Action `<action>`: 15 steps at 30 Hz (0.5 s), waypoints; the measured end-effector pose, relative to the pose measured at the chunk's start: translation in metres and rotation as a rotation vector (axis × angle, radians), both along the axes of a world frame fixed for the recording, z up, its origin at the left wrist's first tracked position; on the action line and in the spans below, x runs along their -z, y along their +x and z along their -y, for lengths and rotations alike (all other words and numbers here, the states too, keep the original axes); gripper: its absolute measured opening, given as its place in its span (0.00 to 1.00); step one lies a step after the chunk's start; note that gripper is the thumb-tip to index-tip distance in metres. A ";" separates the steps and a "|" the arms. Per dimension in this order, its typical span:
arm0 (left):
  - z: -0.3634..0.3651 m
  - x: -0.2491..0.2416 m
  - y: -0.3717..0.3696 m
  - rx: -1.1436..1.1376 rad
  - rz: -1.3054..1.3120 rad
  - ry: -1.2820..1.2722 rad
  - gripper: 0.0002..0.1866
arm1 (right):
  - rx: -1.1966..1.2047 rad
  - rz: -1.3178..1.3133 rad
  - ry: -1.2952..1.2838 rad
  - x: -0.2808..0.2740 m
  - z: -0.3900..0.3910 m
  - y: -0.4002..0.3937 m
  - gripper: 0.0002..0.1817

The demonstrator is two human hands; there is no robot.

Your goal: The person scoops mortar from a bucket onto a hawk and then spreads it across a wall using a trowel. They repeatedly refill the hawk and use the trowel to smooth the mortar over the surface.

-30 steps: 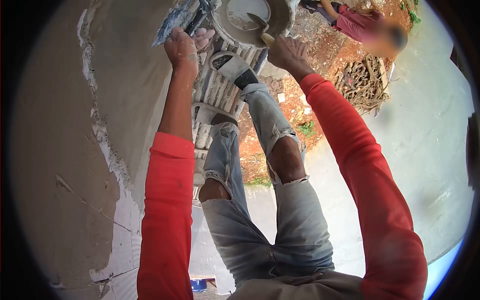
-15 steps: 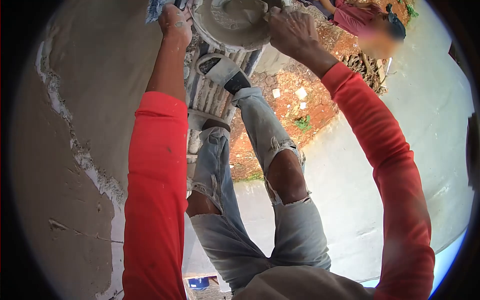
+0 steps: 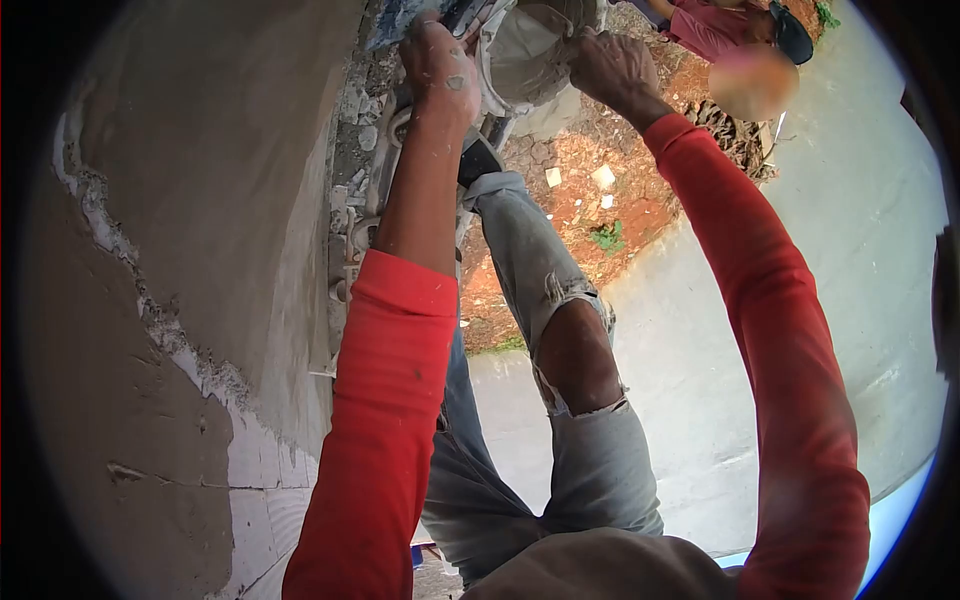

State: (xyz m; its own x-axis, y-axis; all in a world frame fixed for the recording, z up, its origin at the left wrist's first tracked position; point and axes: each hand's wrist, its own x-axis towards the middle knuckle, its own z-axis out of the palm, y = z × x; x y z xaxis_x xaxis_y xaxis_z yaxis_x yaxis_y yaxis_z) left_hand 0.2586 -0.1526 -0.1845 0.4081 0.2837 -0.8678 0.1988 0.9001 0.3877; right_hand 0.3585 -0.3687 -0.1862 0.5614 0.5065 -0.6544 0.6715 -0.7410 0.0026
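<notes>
A mortar-smeared bucket (image 3: 487,72) is tilted at the top of the view, with wet grey mortar (image 3: 535,75) inside. My right hand (image 3: 615,70) is closed on its right rim. Just left of the bucket, my left hand (image 3: 440,75) has curled fingers and spots of mortar on its back. A bluish, grey-streaked thing (image 3: 400,22) shows beside that hand; what the fingers hold is hidden at the top edge.
Below, my sandalled foot (image 3: 480,160) stands on a narrow slatted platform. A partly plastered wall (image 3: 200,200) rises at left. Reddish ground (image 3: 560,215) with rubble lies beneath, and a person in a pink top (image 3: 705,30) is at upper right.
My left hand has moved right, close to the bucket. The bucket has shifted right and tipped, and my right hand has moved slightly right with its rim.
</notes>
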 end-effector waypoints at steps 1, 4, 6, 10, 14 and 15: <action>0.004 0.005 -0.001 -0.040 0.050 0.021 0.20 | 0.013 -0.039 -0.036 -0.003 -0.002 0.000 0.13; 0.014 0.027 -0.012 0.158 0.011 0.277 0.21 | 0.030 -0.154 -0.038 -0.013 -0.006 0.002 0.15; 0.013 0.030 -0.012 0.051 -0.013 0.197 0.20 | 0.024 -0.193 0.021 -0.009 -0.004 0.000 0.17; 0.002 -0.024 -0.005 0.668 -0.153 0.935 0.14 | 0.187 -0.249 0.118 0.021 0.012 -0.014 0.24; -0.033 -0.006 0.007 0.023 0.000 0.242 0.13 | 0.496 -0.486 0.434 0.031 0.031 -0.033 0.30; -0.045 -0.011 0.000 0.055 -0.007 0.343 0.15 | 0.561 -0.507 0.416 0.031 0.033 -0.037 0.29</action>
